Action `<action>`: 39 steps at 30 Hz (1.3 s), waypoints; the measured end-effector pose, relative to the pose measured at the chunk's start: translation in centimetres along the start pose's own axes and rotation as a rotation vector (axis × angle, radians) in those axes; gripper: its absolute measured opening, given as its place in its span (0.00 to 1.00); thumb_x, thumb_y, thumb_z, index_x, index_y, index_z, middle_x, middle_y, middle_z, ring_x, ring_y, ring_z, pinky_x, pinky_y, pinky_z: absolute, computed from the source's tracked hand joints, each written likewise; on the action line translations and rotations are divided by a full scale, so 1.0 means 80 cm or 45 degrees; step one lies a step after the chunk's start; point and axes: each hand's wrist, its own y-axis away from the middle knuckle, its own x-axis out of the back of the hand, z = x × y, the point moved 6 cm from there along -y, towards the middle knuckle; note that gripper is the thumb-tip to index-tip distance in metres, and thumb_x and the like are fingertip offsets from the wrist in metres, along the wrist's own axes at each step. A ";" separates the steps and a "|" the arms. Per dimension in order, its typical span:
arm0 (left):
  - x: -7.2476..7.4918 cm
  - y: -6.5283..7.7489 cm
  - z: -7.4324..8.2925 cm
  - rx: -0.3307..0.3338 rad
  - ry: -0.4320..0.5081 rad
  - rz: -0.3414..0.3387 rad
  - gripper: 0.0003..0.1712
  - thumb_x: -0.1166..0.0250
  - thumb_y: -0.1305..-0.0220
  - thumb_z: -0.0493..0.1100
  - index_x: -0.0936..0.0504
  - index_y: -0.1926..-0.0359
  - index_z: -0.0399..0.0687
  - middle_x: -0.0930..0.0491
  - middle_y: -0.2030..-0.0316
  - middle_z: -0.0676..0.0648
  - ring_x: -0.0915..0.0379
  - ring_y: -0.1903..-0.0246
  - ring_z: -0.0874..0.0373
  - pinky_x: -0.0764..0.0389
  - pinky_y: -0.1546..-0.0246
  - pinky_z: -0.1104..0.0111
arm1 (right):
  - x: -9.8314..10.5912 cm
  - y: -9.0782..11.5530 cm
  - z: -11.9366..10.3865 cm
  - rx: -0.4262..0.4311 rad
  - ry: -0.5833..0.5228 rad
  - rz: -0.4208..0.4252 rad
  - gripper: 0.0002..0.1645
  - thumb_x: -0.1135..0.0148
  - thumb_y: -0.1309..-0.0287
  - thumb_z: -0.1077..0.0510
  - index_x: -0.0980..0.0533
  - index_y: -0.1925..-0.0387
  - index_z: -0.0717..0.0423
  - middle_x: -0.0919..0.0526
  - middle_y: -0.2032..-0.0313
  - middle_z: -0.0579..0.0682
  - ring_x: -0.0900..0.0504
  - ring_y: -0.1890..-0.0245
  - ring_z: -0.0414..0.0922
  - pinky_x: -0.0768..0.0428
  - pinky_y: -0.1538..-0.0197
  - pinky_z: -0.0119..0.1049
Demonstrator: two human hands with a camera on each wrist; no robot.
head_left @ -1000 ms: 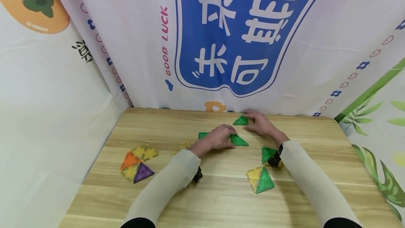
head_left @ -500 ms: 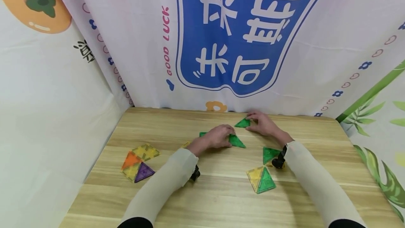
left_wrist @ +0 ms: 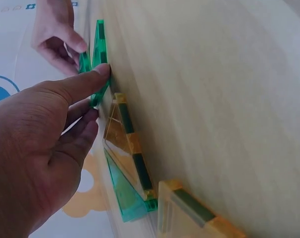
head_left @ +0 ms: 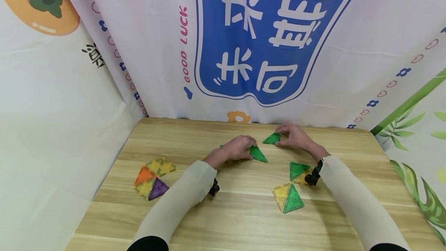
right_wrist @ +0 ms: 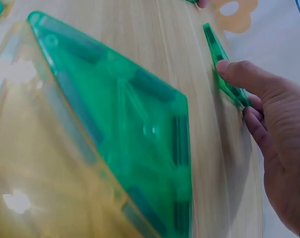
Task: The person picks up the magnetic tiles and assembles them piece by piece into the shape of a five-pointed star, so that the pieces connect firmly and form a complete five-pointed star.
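My left hand (head_left: 237,148) pinches a green triangular magnetic tile (head_left: 258,154) by one edge, near the back of the table. In the left wrist view the thumb lies against that tile (left_wrist: 99,49), which is seen almost edge-on. A second green triangular magnetic tile (head_left: 271,138), farther back and to the right, is pinched by my right hand (head_left: 295,138). The right wrist view shows the thumb on one side of this tile (right_wrist: 224,74) and fingers at its lower end. The two held tiles are apart in the head view.
Yellow, orange and purple triangular tiles (head_left: 158,188) lie joined in a partial fan at the left. Near the right forearm lie green (head_left: 293,199) and yellow (head_left: 280,196) tiles. A yellow tile (left_wrist: 125,134) and a green one (left_wrist: 123,191) sit by the left wrist. A printed cloth (head_left: 160,88) hangs behind the table.
The right hand has moved slightly right and nearer with its green tile. The left hand has shifted a little left, and its green tile has turned slightly.
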 end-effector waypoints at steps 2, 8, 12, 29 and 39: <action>0.000 -0.002 0.000 -0.017 0.004 -0.003 0.28 0.23 0.34 0.43 0.18 0.36 0.38 0.22 0.32 0.41 0.28 0.30 0.48 0.29 0.27 0.59 | 0.003 0.007 0.003 -0.022 -0.025 -0.014 0.32 0.15 0.49 0.54 0.14 0.44 0.63 0.17 0.40 0.64 0.20 0.38 0.64 0.21 0.36 0.61; 0.003 -0.004 0.001 -0.073 -0.005 -0.030 0.30 0.24 0.33 0.40 0.20 0.34 0.36 0.23 0.31 0.39 0.28 0.30 0.46 0.28 0.27 0.58 | 0.015 0.026 -0.007 0.065 0.001 -0.039 0.31 0.14 0.51 0.57 0.13 0.45 0.63 0.16 0.41 0.61 0.20 0.38 0.62 0.20 0.37 0.60; 0.005 -0.001 -0.001 -0.097 0.018 -0.067 0.29 0.26 0.32 0.38 0.21 0.32 0.35 0.25 0.29 0.38 0.30 0.29 0.45 0.28 0.27 0.58 | 0.014 0.038 -0.024 0.179 0.034 -0.070 0.28 0.13 0.52 0.57 0.12 0.49 0.61 0.15 0.42 0.59 0.19 0.40 0.62 0.18 0.39 0.60; 0.009 -0.001 -0.005 -0.103 -0.007 -0.176 0.30 0.27 0.31 0.36 0.22 0.30 0.39 0.28 0.26 0.41 0.32 0.27 0.47 0.28 0.27 0.60 | -0.024 0.048 -0.053 0.260 -0.011 -0.205 0.25 0.16 0.47 0.57 0.13 0.46 0.56 0.18 0.36 0.56 0.20 0.35 0.59 0.19 0.36 0.56; 0.004 -0.006 0.000 -0.137 -0.017 -0.178 0.29 0.28 0.31 0.35 0.21 0.30 0.39 0.29 0.26 0.41 0.30 0.28 0.47 0.24 0.30 0.62 | -0.035 0.039 -0.058 0.268 -0.014 -0.232 0.27 0.18 0.45 0.59 0.14 0.43 0.59 0.20 0.34 0.57 0.22 0.33 0.59 0.19 0.36 0.57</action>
